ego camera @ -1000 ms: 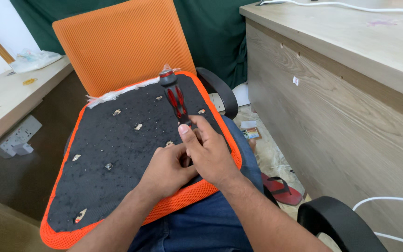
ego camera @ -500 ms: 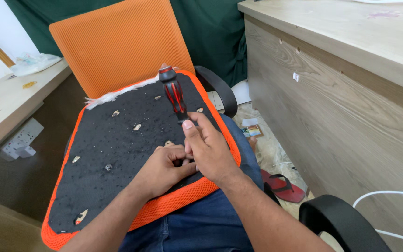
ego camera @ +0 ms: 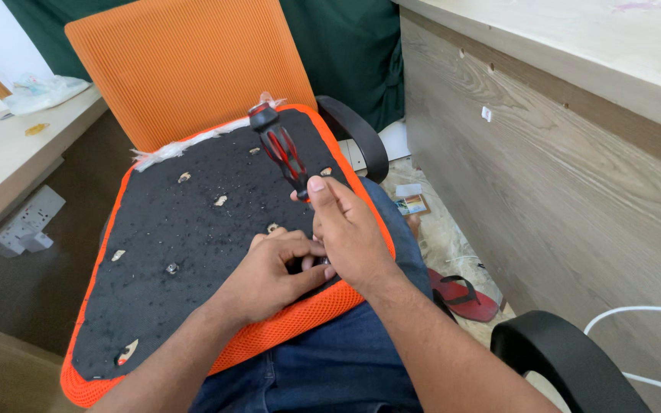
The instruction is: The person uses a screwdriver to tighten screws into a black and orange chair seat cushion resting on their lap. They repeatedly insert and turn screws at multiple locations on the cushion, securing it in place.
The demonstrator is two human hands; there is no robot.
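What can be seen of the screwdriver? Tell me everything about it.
The screwdriver has a thick black handle with red grip strips, plastic or rubber by the look, ending in a rounded black cap at the top. It stands tilted, cap leaning away to the upper left, over the black underside of the orange chair seat. The right hand grips its lower handle; the shaft and tip are hidden behind both hands, the left hand beside them.

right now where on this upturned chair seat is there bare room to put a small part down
The black seat underside has bare patches left of the left hand, between the small screw and the orange rim, and up near the orange backrest. The right edge is crowded: both hands meet there, the right hand gripping the red-and-black screwdriver.
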